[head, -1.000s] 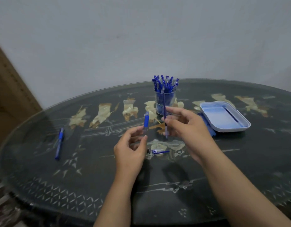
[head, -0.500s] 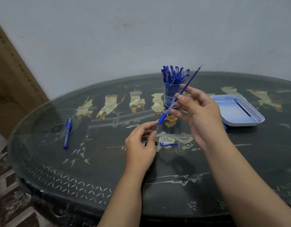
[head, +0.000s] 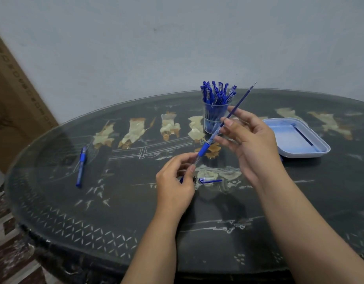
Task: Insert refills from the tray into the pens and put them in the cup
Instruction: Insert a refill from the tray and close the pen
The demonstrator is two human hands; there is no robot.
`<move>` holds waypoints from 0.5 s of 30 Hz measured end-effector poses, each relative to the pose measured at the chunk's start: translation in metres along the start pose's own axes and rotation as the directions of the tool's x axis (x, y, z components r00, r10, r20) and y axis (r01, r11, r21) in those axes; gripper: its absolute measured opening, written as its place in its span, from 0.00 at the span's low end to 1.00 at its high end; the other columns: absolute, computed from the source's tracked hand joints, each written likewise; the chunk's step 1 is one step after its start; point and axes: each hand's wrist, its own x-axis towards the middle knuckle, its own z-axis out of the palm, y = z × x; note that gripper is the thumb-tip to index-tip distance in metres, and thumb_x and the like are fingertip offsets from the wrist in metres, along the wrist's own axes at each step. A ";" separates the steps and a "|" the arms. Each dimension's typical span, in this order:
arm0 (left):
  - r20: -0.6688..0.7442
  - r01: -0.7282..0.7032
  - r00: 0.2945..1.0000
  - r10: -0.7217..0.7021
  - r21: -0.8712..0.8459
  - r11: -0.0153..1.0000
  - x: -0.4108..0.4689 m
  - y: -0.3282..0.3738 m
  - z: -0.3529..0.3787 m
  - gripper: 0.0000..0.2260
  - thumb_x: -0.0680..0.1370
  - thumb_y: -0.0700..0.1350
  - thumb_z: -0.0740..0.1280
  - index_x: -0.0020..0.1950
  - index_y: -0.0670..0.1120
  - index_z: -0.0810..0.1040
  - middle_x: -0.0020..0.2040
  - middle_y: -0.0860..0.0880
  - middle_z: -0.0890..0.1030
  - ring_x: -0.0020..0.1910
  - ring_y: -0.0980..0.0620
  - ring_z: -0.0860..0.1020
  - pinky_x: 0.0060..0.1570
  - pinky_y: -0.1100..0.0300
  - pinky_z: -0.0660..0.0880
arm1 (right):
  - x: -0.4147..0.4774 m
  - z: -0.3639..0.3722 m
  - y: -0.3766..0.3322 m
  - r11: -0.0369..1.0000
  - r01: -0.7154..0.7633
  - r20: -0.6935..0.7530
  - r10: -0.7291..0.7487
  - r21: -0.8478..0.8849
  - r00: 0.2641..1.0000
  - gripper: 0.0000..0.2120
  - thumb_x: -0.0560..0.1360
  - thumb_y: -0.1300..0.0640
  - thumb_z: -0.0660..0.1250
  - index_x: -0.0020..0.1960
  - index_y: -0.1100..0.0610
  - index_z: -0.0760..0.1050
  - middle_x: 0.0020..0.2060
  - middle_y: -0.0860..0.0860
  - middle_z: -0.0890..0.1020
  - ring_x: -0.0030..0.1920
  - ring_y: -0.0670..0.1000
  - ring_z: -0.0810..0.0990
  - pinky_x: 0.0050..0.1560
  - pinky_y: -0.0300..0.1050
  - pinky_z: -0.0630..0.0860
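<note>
Insertion step in hand, just in front of cup (head: 215, 119). Left hand (head: 175, 181) pinches pen barrel (head: 203, 149); right hand (head: 248, 136) pinches refill (head: 241, 99), lower end inside pen barrel. Next, likely: slide refill fully down, keeping both in line.

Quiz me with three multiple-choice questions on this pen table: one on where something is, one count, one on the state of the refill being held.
1. As seen, the tray stands where from the cup? A) right B) left C) in front
2. Refills in the tray: A) none B) one C) three
3. The held refill, pinched by the right hand, against the pen barrel in the left hand: A) fully inside B) mostly sticking out C) lying flat on the table
Key: 1 A, it sits rightward of the cup. 2 B, one dark refill lies inside. 3 B, its tip rises past the cup.
</note>
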 end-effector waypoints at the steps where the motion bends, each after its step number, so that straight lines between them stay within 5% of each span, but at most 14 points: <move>1: -0.002 -0.001 1.000 0.001 0.002 1.000 0.000 0.000 0.000 0.19 0.75 0.29 0.67 0.53 0.53 0.82 0.47 0.54 0.83 0.45 0.61 0.80 0.45 0.73 0.73 | 0.000 0.000 0.000 1.000 0.005 -0.002 -0.005 -0.008 1.000 0.13 0.76 0.68 0.67 0.58 0.58 0.78 0.39 0.50 0.83 0.40 0.48 0.82 0.48 0.51 0.83; 9: -0.001 -0.021 1.000 0.021 0.028 0.999 -0.001 0.001 0.000 0.22 0.74 0.28 0.68 0.52 0.56 0.81 0.46 0.56 0.82 0.45 0.61 0.80 0.45 0.73 0.73 | 0.001 -0.002 0.002 0.991 0.065 -0.010 -0.067 -0.120 0.998 0.12 0.76 0.68 0.68 0.55 0.56 0.79 0.35 0.47 0.83 0.43 0.51 0.84 0.46 0.51 0.83; 15: -0.004 -0.010 1.000 0.010 0.020 1.000 0.000 -0.001 0.001 0.20 0.75 0.28 0.67 0.53 0.53 0.81 0.47 0.54 0.83 0.44 0.61 0.80 0.44 0.74 0.72 | 0.000 -0.001 0.010 0.947 0.093 0.072 -0.074 -0.308 0.995 0.10 0.74 0.67 0.70 0.52 0.55 0.81 0.45 0.57 0.85 0.46 0.53 0.84 0.45 0.44 0.81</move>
